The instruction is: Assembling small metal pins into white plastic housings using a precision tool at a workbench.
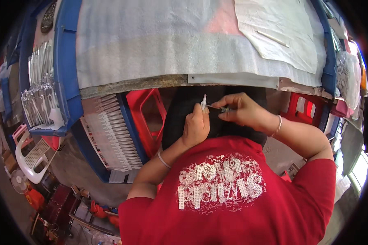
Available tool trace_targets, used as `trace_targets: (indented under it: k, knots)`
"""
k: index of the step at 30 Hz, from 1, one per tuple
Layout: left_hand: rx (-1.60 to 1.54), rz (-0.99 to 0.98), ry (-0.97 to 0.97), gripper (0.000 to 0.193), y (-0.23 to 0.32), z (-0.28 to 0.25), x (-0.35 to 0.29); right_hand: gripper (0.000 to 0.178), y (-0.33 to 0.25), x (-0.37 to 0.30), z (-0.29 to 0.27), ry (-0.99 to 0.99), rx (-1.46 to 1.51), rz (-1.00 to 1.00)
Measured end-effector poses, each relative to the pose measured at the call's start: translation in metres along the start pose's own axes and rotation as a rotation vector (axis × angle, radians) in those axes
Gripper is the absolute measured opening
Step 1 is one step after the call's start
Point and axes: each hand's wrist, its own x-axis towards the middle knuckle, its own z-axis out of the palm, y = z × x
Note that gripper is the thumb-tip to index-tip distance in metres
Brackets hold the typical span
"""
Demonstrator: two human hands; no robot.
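My left hand (196,125) is closed on a small white plastic piece (203,101), which stands upright above the fingertips with a narrow tip. My right hand (244,111) pinches a thin metal-shafted tool (212,106) with a short dark handle, which looks like a small screwdriver. The shaft points left and its end meets the side of the white piece, or lies right beside it. Both hands are over my lap, just below the table's front edge. Fingers hide much of the handle and the lower part of the white piece.
A table covered with white foam sheet (151,53) lies ahead, a slim white stick (274,38) on its cloth. Leftward are a blue tray of silvery slender parts (41,102) and a lower blue crate of white pieces in rows (116,134). Red stools (142,118) flank my legs.
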Motion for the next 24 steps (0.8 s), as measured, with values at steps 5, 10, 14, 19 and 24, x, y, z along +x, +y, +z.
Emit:
trace_targets:
  k: [5, 10, 14, 19, 24]
  knots:
    - [-0.092, -0.035, 0.006, 0.014, 0.004, -0.003, 0.001, 0.050, -0.066, 0.003, 0.000, -0.254, -1.136, -0.152]
    - [-0.059, -0.051, 0.008, 0.014, -0.001, 0.000, 0.002, 0.043, -0.057, 0.015, -0.014, -0.352, -0.892, -0.044]
    - [0.009, -0.013, 0.004, 0.014, -0.003, -0.001, 0.004, 0.028, -0.042, 0.012, -0.006, -0.121, -0.516, 0.184]
    - [-0.011, 0.079, 0.035, 0.012, -0.009, 0.004, -0.001, 0.028, -0.027, 0.007, -0.010, -0.074, 0.338, 0.550]
    - [-0.416, -0.339, -0.077, 0.019, 0.006, -0.008, -0.006, 0.037, -0.077, -0.024, -0.012, -0.070, -0.330, 0.065]
